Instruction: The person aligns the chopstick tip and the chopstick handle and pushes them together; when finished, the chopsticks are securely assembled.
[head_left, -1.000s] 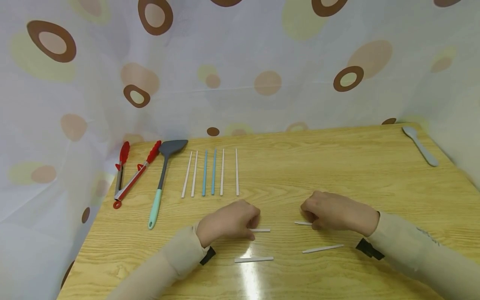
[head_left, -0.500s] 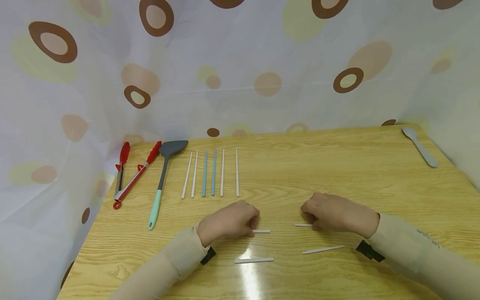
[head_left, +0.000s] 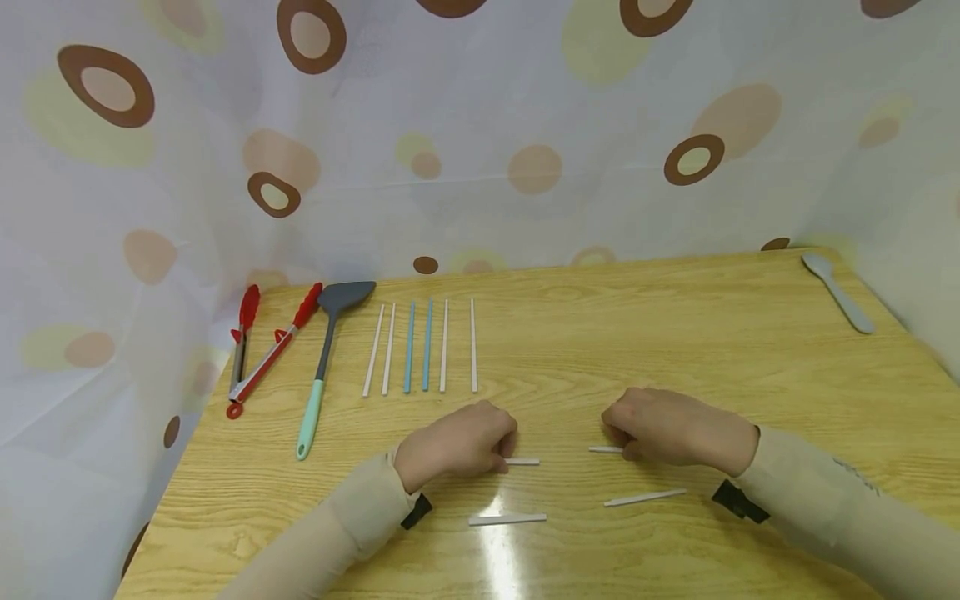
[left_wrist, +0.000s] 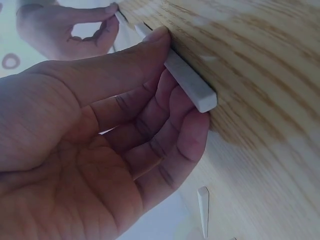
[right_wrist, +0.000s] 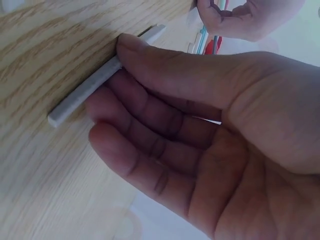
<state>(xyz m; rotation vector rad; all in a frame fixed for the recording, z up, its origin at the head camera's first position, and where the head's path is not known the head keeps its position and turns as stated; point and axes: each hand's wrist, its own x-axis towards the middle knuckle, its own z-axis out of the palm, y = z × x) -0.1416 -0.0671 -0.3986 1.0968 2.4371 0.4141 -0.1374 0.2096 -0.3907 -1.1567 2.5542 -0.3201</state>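
My left hand (head_left: 457,442) pinches a short white chopstick piece (head_left: 522,461) between thumb and fingers, low at the wooden tabletop. In the left wrist view that piece (left_wrist: 192,82) shows a thick, square end. To the right, my right hand (head_left: 678,425) pinches another short white chopstick piece (head_left: 605,449), whose tip points left. In the right wrist view the thumb lies over this piece (right_wrist: 82,95), with curled fingers along its other side. A gap separates the two held pieces. Closer to the front edge lie a left loose piece (head_left: 507,519) and a right loose piece (head_left: 645,497).
Behind my left hand, white chopsticks (head_left: 474,346) and blue chopsticks (head_left: 409,346) lie in a row. Left of them are a spatula (head_left: 327,350) with a mint handle and spread red tongs (head_left: 270,360). A grey spoon (head_left: 838,292) lies far right. A patterned curtain (head_left: 480,217) borders the table.
The left thumb and fingers have drawn in slightly around the chopstick piece. My right hand stays almost still, and the other objects lie where they were.
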